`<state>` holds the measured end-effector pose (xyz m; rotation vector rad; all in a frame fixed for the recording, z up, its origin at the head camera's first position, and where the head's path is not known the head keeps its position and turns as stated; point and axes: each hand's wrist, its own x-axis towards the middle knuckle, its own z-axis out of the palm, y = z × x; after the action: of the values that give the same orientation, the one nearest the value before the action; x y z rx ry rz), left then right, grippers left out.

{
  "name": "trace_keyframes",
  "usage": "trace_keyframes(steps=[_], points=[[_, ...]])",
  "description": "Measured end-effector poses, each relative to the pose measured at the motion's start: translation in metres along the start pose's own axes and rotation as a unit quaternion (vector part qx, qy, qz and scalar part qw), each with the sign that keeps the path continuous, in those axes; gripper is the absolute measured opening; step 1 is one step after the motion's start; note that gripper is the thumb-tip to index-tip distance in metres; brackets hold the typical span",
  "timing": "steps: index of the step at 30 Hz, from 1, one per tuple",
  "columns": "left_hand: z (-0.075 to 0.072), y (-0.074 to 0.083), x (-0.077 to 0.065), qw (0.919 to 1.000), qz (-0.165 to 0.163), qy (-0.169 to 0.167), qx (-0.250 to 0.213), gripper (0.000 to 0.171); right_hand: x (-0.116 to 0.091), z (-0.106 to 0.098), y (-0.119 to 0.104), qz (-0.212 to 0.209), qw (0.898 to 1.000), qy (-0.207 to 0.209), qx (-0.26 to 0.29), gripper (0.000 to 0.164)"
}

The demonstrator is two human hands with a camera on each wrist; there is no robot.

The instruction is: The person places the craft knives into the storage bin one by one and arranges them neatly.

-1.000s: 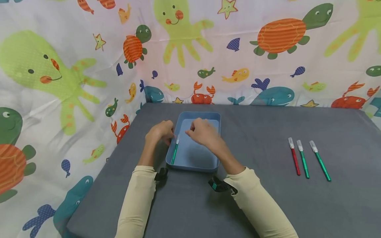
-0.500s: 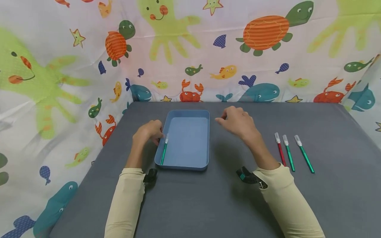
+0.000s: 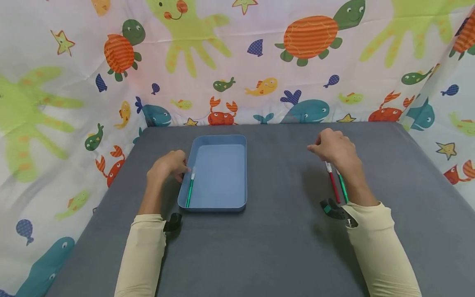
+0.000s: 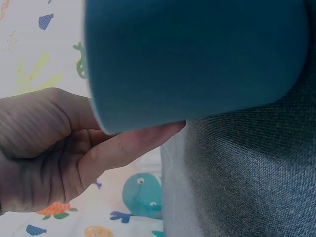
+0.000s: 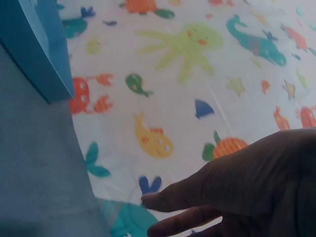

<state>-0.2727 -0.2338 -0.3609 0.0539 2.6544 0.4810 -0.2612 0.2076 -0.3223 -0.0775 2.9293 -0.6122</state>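
My left hand grips the left wall of a shallow blue tray. In the left wrist view, fingers lie along the wall's outer side, while part of the hand passes out of sight behind it. Inside the tray, along its left side, lies a green pen with a clear cap. Over on the right, my right hand hovers at the capped ends of a red pen and a green pen. Its thumb and fingers are apart and hold nothing in the right wrist view. Another green pen is hidden behind the right arm.
A grey cloth covers the table. Behind and along the sides hangs a white curtain printed with sea animals. Each wrist carries a black strapped device, such as the right wrist camera.
My right hand has swept from above the tray across to the pens on the right. The left hand stays at the tray's left wall. The head view has turned rightward.
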Motion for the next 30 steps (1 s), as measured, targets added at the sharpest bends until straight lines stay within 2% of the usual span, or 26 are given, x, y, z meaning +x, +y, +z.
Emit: trace_keyframes(steps=[6,12,22,30], points=[[0.002,-0.002,-0.001,0.9999,0.012,0.0,-0.011,0.018,0.001,-0.012,0.021,0.03,0.999,-0.009,-0.006,0.035],[0.002,0.0,0.0,0.9999,0.013,-0.001,-0.008,0.02,-0.001,-0.016,0.034,0.041,0.998,-0.046,-0.022,0.027],[0.001,-0.002,-0.002,0.9999,0.003,-0.004,-0.016,0.022,0.004,0.007,0.052,0.067,0.99,-0.112,-0.057,0.038],[0.0,0.001,-0.001,0.9999,0.004,-0.015,-0.003,0.027,0.003,0.023,0.058,0.077,0.988,-0.122,-0.059,0.014]])
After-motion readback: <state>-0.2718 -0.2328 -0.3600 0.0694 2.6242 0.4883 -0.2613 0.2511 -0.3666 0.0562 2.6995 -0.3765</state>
